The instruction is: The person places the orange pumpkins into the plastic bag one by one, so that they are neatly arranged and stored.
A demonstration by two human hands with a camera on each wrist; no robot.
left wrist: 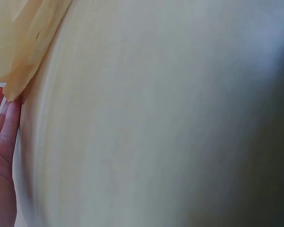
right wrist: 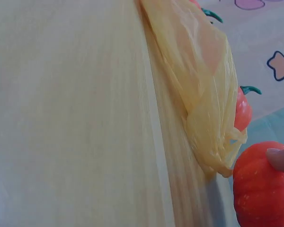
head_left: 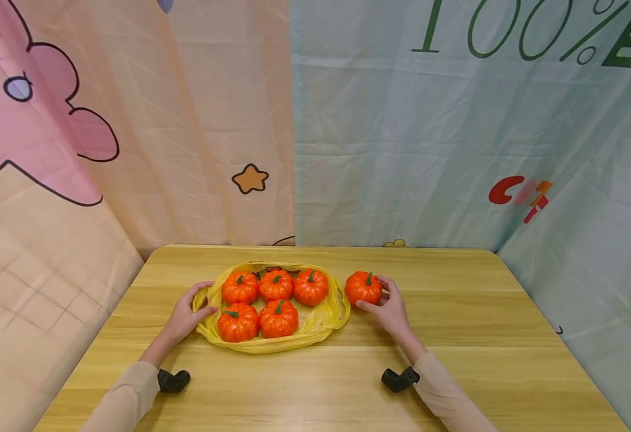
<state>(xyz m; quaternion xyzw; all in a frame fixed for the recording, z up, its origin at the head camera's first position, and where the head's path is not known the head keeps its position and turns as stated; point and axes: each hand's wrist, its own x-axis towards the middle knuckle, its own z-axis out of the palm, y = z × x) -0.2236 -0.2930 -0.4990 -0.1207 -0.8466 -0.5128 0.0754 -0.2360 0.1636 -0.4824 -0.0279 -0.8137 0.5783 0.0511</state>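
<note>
A yellow plastic bag point(head_left: 315, 327) lies spread on the table, its rim standing up around several small orange pumpkins point(head_left: 277, 285) with green stems. My left hand point(head_left: 184, 315) holds the bag's left edge, thumb and fingers to either side of it. In the left wrist view, fingers point(left wrist: 9, 125) meet the bag's drooping corner point(left wrist: 21, 80). Just past the bag's right end, my right hand point(head_left: 391, 309) grips another pumpkin point(head_left: 362, 288) from its right side. The right wrist view shows the thumb point(right wrist: 281, 160) on this pumpkin point(right wrist: 261, 194), close beside the bag point(right wrist: 210, 109).
The wooden table point(head_left: 455, 324) extends to both sides and in front of the bag. Printed curtains point(head_left: 391, 150) hang behind the table's far edge and along the sides. A black wrist strap piece point(head_left: 173, 381) sits on the left sleeve, another point(head_left: 400, 379) on the right.
</note>
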